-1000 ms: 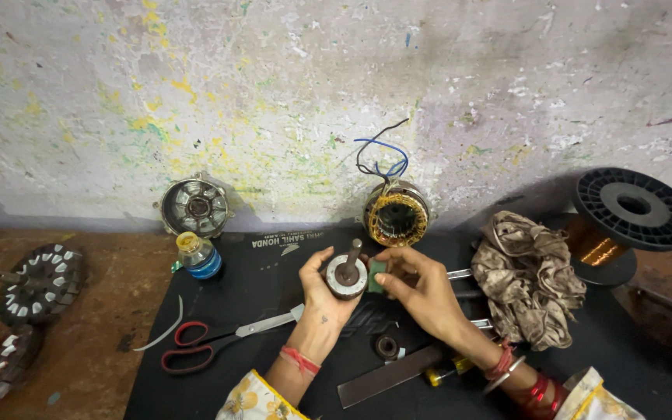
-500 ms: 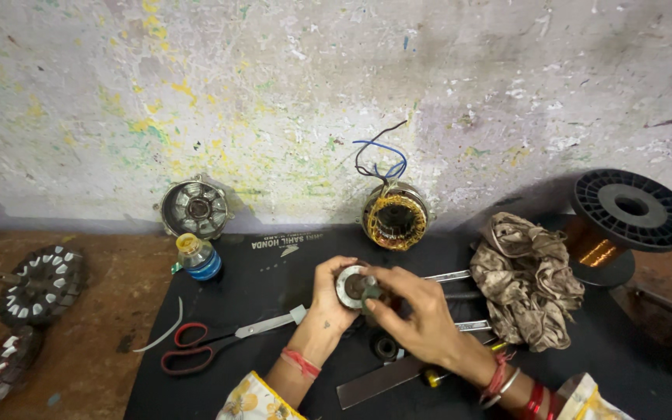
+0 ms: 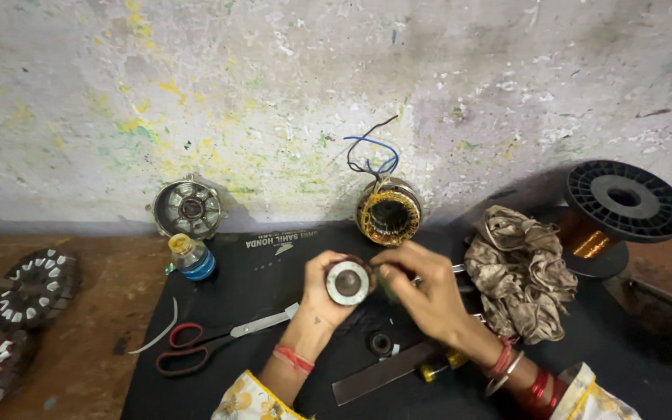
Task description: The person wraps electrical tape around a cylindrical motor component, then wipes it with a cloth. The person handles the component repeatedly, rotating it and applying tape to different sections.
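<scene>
Left hand is wrapped around a small round rotor, frame centre, held up over the black mat. Right hand pinches at its right edge, fingers closed on it.

It's only a one-handed hold, so a hard push from the right could slip the rotor down onto the black ring and metal strip right below. Scissors lie lower left, rag on the right, wound stator against the wall behind. The counter's crowded.

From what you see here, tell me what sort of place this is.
Probably a small motor-rewinding workbench: a black spool of copper wire, a copper-wound stator with loose wires against the wall, and the left hand holding a round metal motor part.
</scene>
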